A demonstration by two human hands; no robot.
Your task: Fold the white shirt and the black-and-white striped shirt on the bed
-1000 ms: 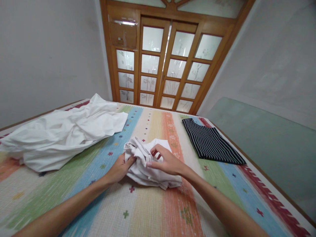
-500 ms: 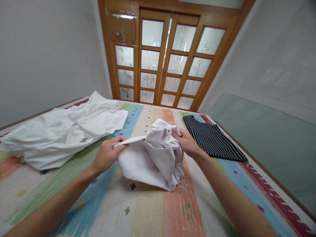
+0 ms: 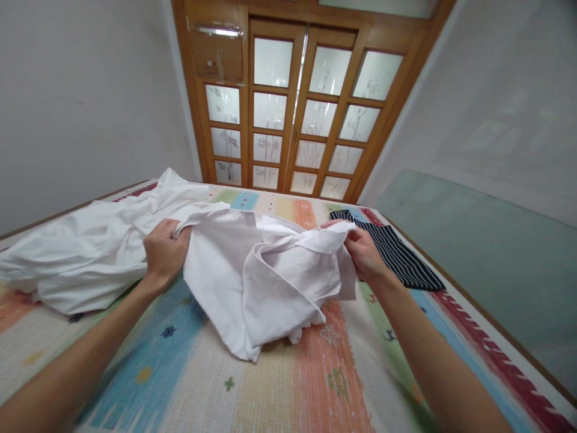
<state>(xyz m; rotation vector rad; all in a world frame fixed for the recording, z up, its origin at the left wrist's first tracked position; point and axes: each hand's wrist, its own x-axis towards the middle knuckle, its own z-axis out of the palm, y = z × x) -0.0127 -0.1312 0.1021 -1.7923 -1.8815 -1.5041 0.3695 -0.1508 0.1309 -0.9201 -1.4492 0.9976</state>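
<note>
A crumpled white cloth garment (image 3: 274, 282) is stretched between my hands over the middle of the patterned cover; its exact kind cannot be made out. Its upper edge is pulled nearly straight while the lower folds hang down to the cover. My left hand (image 3: 164, 249) is closed on the left end of that edge. On the other side my right hand (image 3: 363, 249) pinches the right corner, where the fabric bunches in a twisted fold. Behind my left hand lies a larger white cloth (image 3: 85, 252), rumpled. Beyond my right hand rests a black-and-white striped cloth (image 3: 403, 255), laid flat.
The bed cover (image 3: 180, 391) has coloured stripes and small motifs. A pale green panel (image 3: 487, 258) stands along the right edge. Plain walls flank both sides, and a wooden door with glass panes (image 3: 295, 108) is at the far end.
My hands have moved apart, the left going left and up, the right going slightly right. The white garment between them has opened out wider from a bunched shape.
</note>
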